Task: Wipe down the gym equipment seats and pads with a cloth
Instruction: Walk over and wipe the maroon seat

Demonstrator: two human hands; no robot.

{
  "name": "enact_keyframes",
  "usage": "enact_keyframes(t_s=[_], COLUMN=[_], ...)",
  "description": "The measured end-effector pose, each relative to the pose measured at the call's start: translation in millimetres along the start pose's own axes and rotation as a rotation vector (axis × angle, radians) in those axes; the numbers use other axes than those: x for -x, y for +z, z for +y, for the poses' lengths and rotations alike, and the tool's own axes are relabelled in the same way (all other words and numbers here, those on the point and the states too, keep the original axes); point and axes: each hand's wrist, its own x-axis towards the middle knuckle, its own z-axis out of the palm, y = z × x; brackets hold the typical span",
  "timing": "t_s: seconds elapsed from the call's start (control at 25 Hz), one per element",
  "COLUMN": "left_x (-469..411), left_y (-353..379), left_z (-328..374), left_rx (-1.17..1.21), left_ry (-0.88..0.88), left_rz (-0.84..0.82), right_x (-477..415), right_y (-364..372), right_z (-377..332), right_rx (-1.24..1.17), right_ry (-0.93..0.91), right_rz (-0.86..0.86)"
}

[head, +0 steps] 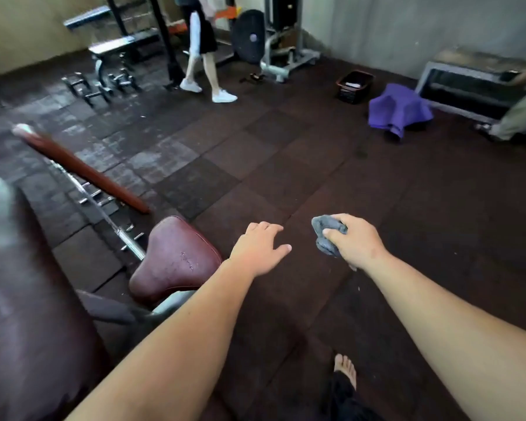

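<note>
Brightness: dim, soft and even; pale plaster back wall (407,25) is brightest.
Sheen: whitish glare on dark rubber floor tiles (152,159), faint gloss on maroon padded leather seat (176,256).
Blur: large dark maroon pad (28,299) at the left edge is smeared.
Sharpest: left hand (258,247), right hand (359,241), crumpled grey cloth (321,224).
Distortion: wide-angle bending at the edges.

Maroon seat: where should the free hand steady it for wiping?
Probably its rounded right edge, the left hand coming from the right: that edge of the maroon seat is nearest, the chrome rail crowds its left, and the top is free for the grey cloth.
</note>
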Motion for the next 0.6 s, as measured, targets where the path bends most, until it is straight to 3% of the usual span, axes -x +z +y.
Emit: enact_keyframes(t_s=[0.12, 0.28, 0.6], left_x=[-32, -45, -16], left_y=[-5, -6, 5], left_z=[-14, -23, -84], left_rx=[0.038, 0.094, 0.197], left_ry=[-0.181, -0.391, -0.778], left_rz=[0.066, 0.140, 0.274], right_x=[-74, -142, -203], right_y=[0, 14, 117], right_z=[-12, -37, -106], right_rx=[0.065, 0.169, 0.237], right_ry=[-0.129, -0.299, -0.609], right_rz=[-0.195, -0.289, -0.570])
